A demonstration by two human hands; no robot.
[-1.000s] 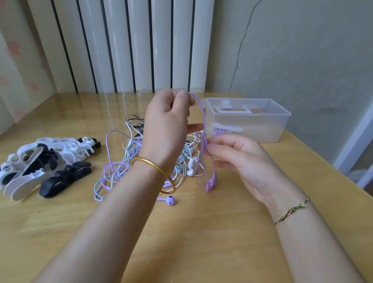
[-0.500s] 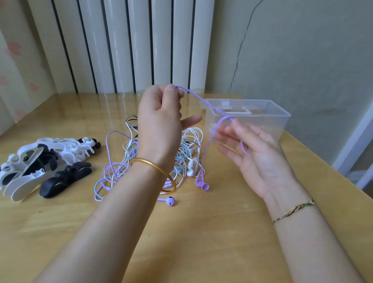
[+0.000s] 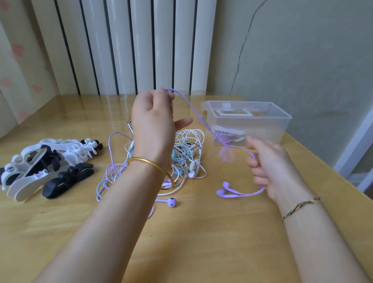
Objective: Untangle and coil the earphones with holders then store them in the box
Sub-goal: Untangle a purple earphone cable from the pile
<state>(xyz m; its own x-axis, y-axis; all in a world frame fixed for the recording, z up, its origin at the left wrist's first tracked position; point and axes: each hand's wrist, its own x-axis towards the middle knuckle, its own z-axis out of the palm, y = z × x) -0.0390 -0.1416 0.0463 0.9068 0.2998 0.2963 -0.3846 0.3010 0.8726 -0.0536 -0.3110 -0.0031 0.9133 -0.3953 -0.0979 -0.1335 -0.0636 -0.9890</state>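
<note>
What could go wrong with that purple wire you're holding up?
The purple wire runs from the left hand to the right hand with a loop between; pulling might tighten it into a knot. Its earbuds lie beside the tangled pile and could catch in it.

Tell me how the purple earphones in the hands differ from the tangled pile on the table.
The purple earphones are one set, strung in the air between the left hand and right hand; the tangled pile is several sets lying on the table. The purple earphones run as one free line; the pile is looped together, mixing white, blue and purple cables. Both are wired earphones.
</note>
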